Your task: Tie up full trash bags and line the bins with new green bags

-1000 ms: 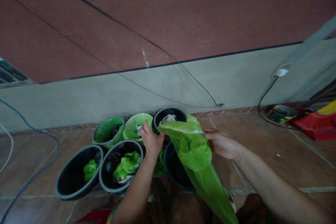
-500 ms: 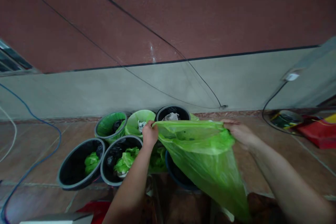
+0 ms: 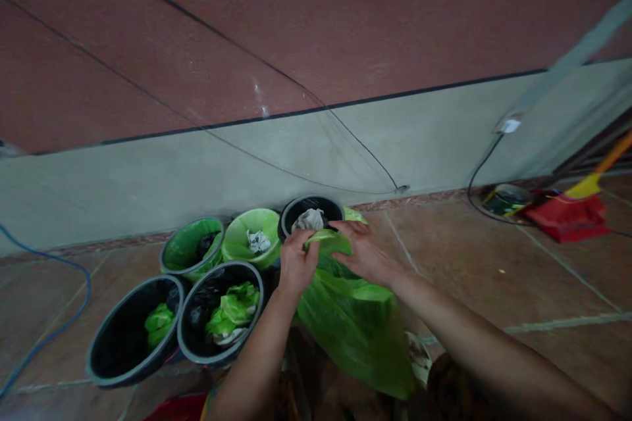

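Note:
A thin green plastic bag (image 3: 353, 329) hangs in front of me, its mouth bunched narrow at the top. My left hand (image 3: 299, 266) pinches the left side of the bag's rim between thumb and fingers. At the right side of the mouth, my right hand (image 3: 368, 253) grips the rim, thumb below and fingers stretched across the top. Just beyond both hands stands a black bin (image 3: 285, 227) with crumpled grey plastic inside. The bag hides whatever stands directly beneath it.
Left of the bag are a bin with a light-green liner (image 3: 237, 240), a green-lined grey-rimmed bin (image 3: 168, 256) and two black-lined bins (image 3: 184, 335) holding crumpled green plastic. A red dustpan (image 3: 567, 217) and a cable (image 3: 471, 187) lie at right; a blue hose (image 3: 86, 289) at left.
My hands have come together, drawing the stretched bag mouth into a narrow bunch. The right hand moved left toward the left hand. The view has turned right, showing more of the dustpan.

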Available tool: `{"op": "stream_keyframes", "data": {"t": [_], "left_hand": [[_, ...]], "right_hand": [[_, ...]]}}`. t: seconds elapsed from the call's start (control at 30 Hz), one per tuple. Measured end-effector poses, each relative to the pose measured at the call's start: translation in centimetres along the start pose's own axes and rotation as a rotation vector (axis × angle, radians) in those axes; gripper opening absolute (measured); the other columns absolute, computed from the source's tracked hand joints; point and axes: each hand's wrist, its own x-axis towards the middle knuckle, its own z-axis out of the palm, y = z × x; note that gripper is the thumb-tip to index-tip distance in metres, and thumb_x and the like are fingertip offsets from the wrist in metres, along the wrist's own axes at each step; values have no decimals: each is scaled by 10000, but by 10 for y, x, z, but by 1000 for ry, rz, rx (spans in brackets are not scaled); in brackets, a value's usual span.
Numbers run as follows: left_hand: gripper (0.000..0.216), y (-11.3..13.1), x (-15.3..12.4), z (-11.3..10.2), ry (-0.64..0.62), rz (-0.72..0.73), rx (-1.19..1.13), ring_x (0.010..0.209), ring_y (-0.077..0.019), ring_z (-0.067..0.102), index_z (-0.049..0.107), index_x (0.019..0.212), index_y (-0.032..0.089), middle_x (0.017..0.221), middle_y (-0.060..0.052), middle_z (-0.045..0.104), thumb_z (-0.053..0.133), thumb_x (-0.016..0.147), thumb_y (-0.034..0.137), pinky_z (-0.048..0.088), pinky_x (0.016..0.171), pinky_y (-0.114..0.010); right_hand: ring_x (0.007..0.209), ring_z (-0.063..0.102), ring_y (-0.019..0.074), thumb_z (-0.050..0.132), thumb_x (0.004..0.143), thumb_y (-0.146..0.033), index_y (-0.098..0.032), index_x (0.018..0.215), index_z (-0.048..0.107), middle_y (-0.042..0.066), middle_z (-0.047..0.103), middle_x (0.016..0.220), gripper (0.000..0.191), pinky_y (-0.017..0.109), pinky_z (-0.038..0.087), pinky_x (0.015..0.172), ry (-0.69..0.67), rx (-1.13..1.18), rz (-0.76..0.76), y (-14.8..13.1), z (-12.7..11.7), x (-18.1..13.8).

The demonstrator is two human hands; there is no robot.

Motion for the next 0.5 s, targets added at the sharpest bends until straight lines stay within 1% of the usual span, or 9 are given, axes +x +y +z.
{"op": "stream_keyframes", "data": {"t": [0.07, 0.1, 0.13, 0.17, 0.23, 0.33, 0.4, 0.5], "left_hand": [[198, 5, -3, 2, -47, 44, 44, 905, -194, 674, 713, 944, 194, 900, -58, 727, 522, 892, 187, 504, 882, -308], [200, 5, -4, 2, -61, 49, 85, 907, -197, 673, 714, 945, 195, 899, -60, 725, 521, 894, 185, 502, 884, -311], [205, 4, -4, 2, -71, 41, 139, 909, -201, 672, 715, 952, 195, 907, -64, 724, 520, 892, 178, 501, 886, -314], [216, 1, -3, 1, -78, 19, 203, 911, -205, 673, 717, 966, 194, 923, -69, 724, 518, 886, 169, 500, 888, -317], [256, -7, -1, -3, -81, -62, 334, 913, -212, 677, 719, 1013, 189, 980, -85, 725, 510, 871, 149, 501, 887, -320], [294, -20, 2, -13, -91, -220, 491, 921, -227, 687, 723, 1039, 174, 1045, -111, 719, 497, 855, 135, 508, 867, -321], [299, -26, 5, -21, -95, -319, 556, 937, -240, 692, 730, 1026, 168, 1058, -122, 716, 503, 836, 126, 511, 857, -322], [338, -32, 7, -33, -122, -422, 583, 968, -252, 693, 734, 1050, 170, 1086, -125, 714, 545, 779, 99, 506, 867, -322]], "right_hand": [[1061, 657, 236, 535, 924, -243, -184, 1181, 670, 103, 729, 1104, 296, 372, 461, 968, -74, -58, 36, -6, 1, 2], [986, 679, 221, 473, 959, -237, -193, 1086, 702, 90, 746, 1018, 266, 344, 471, 913, -105, -95, 71, -7, -1, 3], [924, 692, 212, 421, 983, -242, -201, 1021, 718, 82, 752, 958, 302, 322, 476, 857, -129, -131, 116, -7, -4, 4], [887, 701, 209, 386, 997, -255, -209, 1002, 725, 80, 757, 935, 342, 308, 477, 810, -142, -166, 167, -5, -8, 5], [871, 714, 218, 365, 1003, -282, -230, 1077, 729, 85, 767, 959, 375, 296, 477, 752, -137, -244, 283, 1, -18, 6], [868, 724, 234, 379, 992, -304, -254, 1213, 704, 98, 775, 968, 397, 298, 485, 735, -103, -372, 451, 14, -35, 6], [877, 726, 244, 397, 979, -308, -245, 1234, 701, 113, 775, 958, 402, 304, 495, 744, -75, -441, 539, 23, -46, 4], [910, 725, 252, 429, 956, -306, -205, 1190, 728, 142, 770, 963, 393, 309, 510, 778, -47, -505, 645, 35, -61, 2]]}}
